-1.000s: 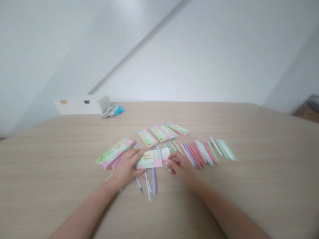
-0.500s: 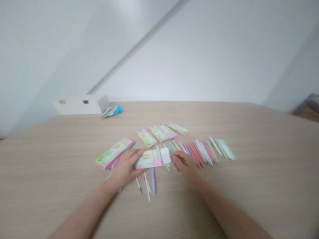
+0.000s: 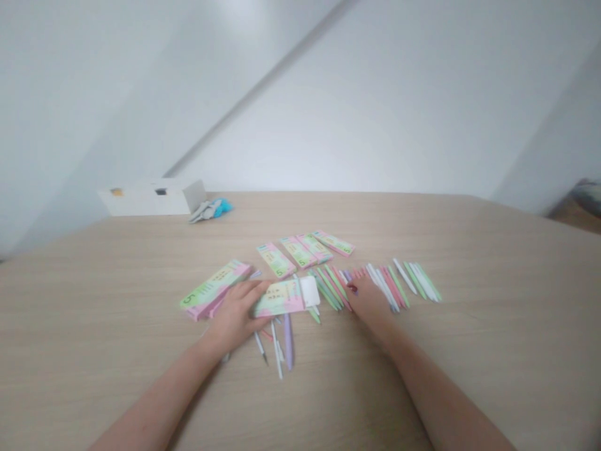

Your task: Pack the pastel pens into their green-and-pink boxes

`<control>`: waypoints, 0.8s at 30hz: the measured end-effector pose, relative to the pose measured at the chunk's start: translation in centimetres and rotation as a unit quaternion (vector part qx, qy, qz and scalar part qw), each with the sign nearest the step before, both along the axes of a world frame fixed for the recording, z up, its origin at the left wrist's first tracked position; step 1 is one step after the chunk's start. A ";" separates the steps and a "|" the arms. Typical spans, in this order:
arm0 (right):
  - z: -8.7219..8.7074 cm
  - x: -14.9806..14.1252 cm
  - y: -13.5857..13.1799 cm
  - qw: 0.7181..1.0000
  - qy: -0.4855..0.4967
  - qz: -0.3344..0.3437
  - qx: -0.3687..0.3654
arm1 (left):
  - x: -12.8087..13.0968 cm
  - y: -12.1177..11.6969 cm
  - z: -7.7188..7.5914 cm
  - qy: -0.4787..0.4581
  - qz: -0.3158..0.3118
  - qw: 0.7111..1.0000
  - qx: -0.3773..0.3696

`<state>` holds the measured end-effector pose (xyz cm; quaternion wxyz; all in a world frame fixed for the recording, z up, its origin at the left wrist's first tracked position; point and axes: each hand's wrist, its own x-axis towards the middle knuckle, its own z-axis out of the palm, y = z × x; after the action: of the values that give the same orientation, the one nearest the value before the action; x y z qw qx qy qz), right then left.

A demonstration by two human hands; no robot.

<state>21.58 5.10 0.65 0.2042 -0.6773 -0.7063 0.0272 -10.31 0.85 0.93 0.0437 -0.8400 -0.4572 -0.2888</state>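
My left hand [image 3: 238, 313] is closed around a pastel pink-and-green pen box [image 3: 282, 297], which lies on its side with its white end flap [image 3: 310, 292] open to the right. My right hand [image 3: 373, 304] reaches down into a row of pens, fingers pinched on a purple pen [image 3: 355, 290] that is mostly hidden. Left of these fingers lie green pens [image 3: 330, 294] and red ones; white pens [image 3: 382, 285] and pink ones are to the right. Below the held box are a thick purple pen [image 3: 288, 341] and several white pens [image 3: 277, 351].
Four-sided pastel boxes lie flat behind, among them one box [image 3: 277, 260] and another [image 3: 334, 243]. Stacked boxes [image 3: 216, 288] sit at the left. A white carton [image 3: 145, 199] and grey-blue gloves [image 3: 211, 210] rest at the table's [image 3: 493, 282] far left.
My right hand has moved right, from the box's open flap to the row of pens, and its fingers have come down among them. The left hand keeps its hold on the box.
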 end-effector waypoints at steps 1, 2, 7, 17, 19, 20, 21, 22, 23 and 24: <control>0.0 0.0 0.0 1.000 -0.002 -0.003 -0.004 | 0.0 0.0 0.0 0.001 -0.001 1.000 -0.001; 0.0 0.0 0.0 1.000 -0.002 -0.003 -0.007 | 0.0 0.0 0.0 0.001 0.000 1.000 -0.001; -0.1 0.1 0.2 1.000 0.000 0.002 -0.025 | 0.0 0.1 0.0 0.007 0.003 1.000 0.000; 1.0 -0.8 -0.9 0.998 -0.014 0.024 -0.060 | 0.0 0.1 -0.2 0.009 0.006 1.000 -0.002; 1.2 -1.0 -1.1 0.997 -0.015 0.036 -0.070 | 0.0 0.1 -0.1 0.011 0.007 1.000 -0.002; 1.3 -1.0 -1.2 0.996 -0.015 0.042 -0.073 | 0.0 0.1 -0.1 0.012 0.007 1.000 -0.002; 1.4 -1.1 -1.3 0.996 -0.015 0.047 -0.076 | 0.0 0.1 -0.1 0.013 0.006 1.000 -0.002; 1.4 -1.1 -1.4 0.996 -0.014 0.050 -0.079 | 0.0 0.1 -0.1 0.013 0.005 1.000 -0.003; 1.3 -1.2 -1.5 0.996 -0.012 0.051 -0.077 | 0.0 0.1 0.0 0.013 0.005 1.000 -0.003; 1.2 -1.2 -1.6 0.996 -0.010 0.051 -0.072 | 0.0 0.1 0.0 0.013 0.004 1.000 -0.004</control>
<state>20.34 3.53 1.83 0.1462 -0.6539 -0.7378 0.0816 -10.30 0.91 0.90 0.0474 -0.8419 -0.4611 -0.2762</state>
